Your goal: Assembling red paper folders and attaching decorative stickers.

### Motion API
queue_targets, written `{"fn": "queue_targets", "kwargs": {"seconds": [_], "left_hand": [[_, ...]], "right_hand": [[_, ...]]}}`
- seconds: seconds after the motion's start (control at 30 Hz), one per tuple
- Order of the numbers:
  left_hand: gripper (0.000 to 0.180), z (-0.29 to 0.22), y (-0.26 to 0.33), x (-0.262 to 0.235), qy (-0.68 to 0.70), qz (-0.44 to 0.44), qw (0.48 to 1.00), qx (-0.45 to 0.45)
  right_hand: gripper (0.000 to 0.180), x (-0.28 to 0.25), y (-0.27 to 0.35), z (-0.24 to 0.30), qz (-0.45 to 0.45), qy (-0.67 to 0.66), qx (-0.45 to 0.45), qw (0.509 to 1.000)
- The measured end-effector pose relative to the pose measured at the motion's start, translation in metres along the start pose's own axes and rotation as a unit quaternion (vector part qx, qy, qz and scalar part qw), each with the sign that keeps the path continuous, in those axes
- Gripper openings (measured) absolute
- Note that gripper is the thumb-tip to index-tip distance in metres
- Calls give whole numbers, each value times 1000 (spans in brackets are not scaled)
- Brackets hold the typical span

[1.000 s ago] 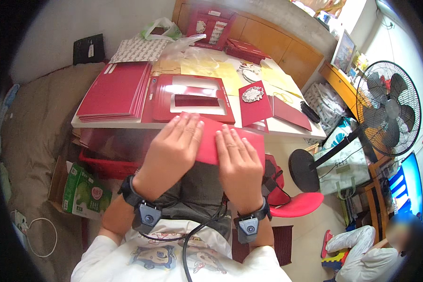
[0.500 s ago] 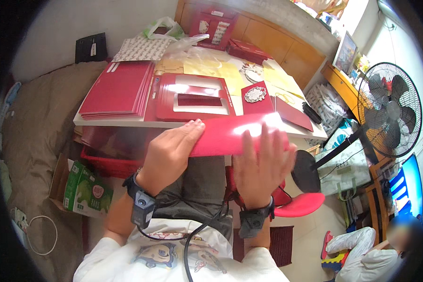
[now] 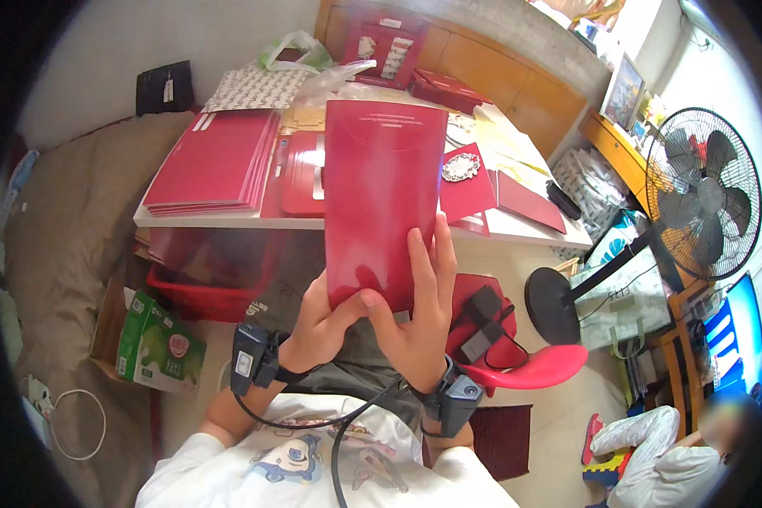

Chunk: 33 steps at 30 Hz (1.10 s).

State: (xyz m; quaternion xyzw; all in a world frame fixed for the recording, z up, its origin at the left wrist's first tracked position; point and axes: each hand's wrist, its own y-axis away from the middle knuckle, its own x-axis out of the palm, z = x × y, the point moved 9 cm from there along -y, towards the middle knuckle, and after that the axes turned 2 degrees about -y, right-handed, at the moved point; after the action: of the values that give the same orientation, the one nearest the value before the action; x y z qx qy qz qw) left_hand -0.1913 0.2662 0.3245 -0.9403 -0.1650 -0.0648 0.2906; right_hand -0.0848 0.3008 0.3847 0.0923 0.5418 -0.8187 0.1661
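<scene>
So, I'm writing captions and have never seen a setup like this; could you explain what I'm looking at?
There is no robot here: these are a person's own bare hands, seen from above by a wide fisheye camera on their head, which is why straight edges bend. A dark device is strapped to each wrist. The left hand and right hand together hold a flat red panel upright by its lower part. On the white table behind it lie a stack of red sheets, a patterned sheet and a red card with a pale ornament.
</scene>
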Motion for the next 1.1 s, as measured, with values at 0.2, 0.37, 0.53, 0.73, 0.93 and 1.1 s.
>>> {"fn": "queue_targets", "kwargs": {"seconds": [0.2,0.37,0.53,0.73,0.93,1.1], "left_hand": [[27,-2,2,-1,-4,-2,1000,18],[29,-55,-7,4,-303,6,914,272],[30,-79,-4,-18,-448,-120,823,329],[31,-90,13,-22,-463,-132,786,387],[82,-61,9,-13,-279,-49,860,425],[63,-16,12,-15,-296,82,942,136]], "right_hand": [[66,1,3,0,6,4,0,1000],[49,-16,22,-40,-101,-262,87,956],[31,-45,16,-17,-106,-119,-28,987],[50,-5,31,-34,111,-520,122,838],[71,9,41,-41,84,-393,216,890],[66,-3,32,-45,-6,-349,180,920]]}}
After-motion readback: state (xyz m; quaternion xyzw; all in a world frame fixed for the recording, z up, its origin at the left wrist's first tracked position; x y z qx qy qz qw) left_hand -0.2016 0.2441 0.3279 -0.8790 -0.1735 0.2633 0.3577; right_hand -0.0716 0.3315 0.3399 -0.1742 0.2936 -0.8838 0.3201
